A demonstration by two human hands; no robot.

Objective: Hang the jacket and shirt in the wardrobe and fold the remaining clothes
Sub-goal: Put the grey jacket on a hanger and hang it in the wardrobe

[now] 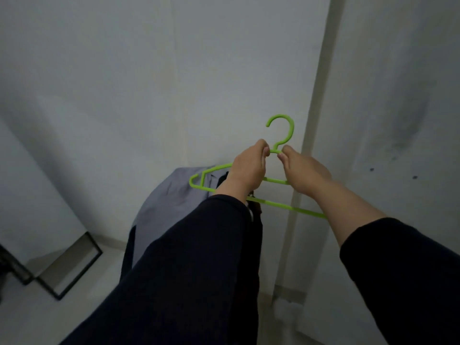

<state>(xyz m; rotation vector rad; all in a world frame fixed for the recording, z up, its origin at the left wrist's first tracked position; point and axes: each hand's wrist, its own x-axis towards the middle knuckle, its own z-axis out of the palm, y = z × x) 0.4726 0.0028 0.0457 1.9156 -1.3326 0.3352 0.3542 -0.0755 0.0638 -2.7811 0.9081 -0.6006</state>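
A lime-green plastic hanger is held up in front of a white wall, hook upward. My left hand grips the hanger at the neck from the left. My right hand pinches the neck just under the hook from the right. A grey garment hangs below the hanger's left shoulder, with a dark garment beside it, mostly hidden behind my left sleeve. Whether the clothes sit on the hanger or hang from my left hand is hidden.
A white wall fills most of the view, with a pale vertical strip on the right. A black metal frame stands on the light floor at lower left.
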